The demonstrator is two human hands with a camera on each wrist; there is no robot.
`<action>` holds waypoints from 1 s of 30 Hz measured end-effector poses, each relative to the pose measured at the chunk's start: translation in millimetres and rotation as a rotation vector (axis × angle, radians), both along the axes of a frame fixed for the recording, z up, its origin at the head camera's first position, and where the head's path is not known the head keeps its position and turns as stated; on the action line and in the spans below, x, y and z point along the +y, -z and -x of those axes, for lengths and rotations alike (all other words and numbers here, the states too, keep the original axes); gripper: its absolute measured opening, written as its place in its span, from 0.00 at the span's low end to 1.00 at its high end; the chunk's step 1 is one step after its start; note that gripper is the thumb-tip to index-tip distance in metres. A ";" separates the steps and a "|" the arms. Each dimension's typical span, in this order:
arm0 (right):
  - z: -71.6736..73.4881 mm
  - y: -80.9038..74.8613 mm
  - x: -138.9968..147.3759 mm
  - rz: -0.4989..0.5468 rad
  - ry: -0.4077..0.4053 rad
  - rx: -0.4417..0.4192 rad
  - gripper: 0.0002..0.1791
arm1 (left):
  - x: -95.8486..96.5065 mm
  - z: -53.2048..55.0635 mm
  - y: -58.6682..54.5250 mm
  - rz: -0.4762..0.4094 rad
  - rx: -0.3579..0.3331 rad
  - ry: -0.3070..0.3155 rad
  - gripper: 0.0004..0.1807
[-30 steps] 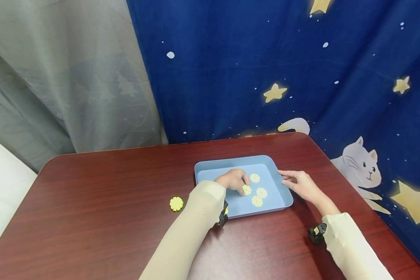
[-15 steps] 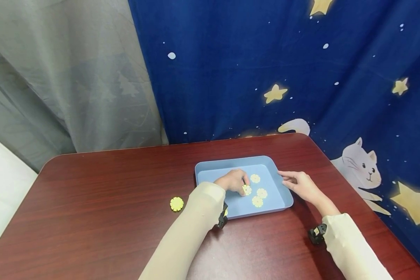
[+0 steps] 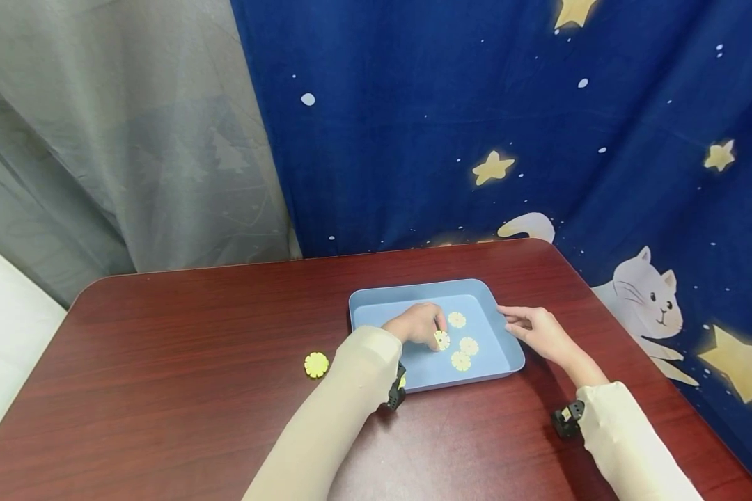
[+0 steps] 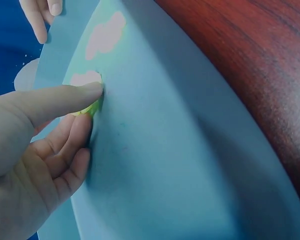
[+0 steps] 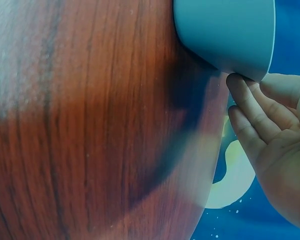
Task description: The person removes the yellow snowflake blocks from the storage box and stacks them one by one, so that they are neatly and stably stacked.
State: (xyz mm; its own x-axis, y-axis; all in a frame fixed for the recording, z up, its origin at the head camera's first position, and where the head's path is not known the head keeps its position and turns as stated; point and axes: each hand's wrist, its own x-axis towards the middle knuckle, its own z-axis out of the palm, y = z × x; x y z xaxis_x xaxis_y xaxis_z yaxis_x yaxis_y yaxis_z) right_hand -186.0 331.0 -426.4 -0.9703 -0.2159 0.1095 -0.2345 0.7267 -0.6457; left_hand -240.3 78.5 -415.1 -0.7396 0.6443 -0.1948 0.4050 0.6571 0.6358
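Observation:
In the head view my left hand (image 3: pixel 416 325) reaches into a shallow light blue tray (image 3: pixel 366 298). Thumb and fingertips pinch a pale yellow flower-shaped piece (image 3: pixel 441 340) close over the tray's floor. The left wrist view shows the piece's yellow-green edge (image 4: pixel 93 108) between thumb and fingers, partly hidden. Similar flower pieces (image 3: pixel 460 360) lie to the right of that hand in the tray. At the tray's right end, my right hand (image 3: pixel 542 332) rests its fingertips on the wall near the rim, fingers mostly straight, as the right wrist view also shows.
A yellow flower piece (image 3: pixel 316 364) lies on the dark red wooden table (image 3: pixel 182 362), left of the tray. Another yellow bit (image 3: pixel 403 382) peeks out by the left wrist camera (image 3: pixel 396 395). Blue starry (image 3: pixel 401 125) and grey curtains (image 3: pixel 163 139) hang behind the table.

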 end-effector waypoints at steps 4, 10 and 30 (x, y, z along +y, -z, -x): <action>-0.1 -1.3 -1.1 0.000 0.006 0.001 0.20 | -2.8 0.5 -2.9 -0.028 -0.021 -0.011 0.13; -0.8 -2.9 -2.6 -0.005 0.011 0.006 0.20 | -7.9 2.6 -7.7 -0.058 -0.010 0.013 0.15; -1.1 -1.7 -0.6 -0.016 0.012 -0.009 0.21 | -32.2 1.9 -28.8 -0.047 0.066 0.119 0.14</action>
State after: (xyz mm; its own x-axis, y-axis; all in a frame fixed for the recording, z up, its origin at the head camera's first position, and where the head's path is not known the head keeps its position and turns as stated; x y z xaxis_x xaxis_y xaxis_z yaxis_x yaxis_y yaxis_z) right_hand -184.9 330.4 -424.7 -0.9736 -0.2060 0.0979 -0.2204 0.7395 -0.6360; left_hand -242.2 46.2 -386.4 -0.6678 0.7352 -0.1159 0.5201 0.5723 0.6340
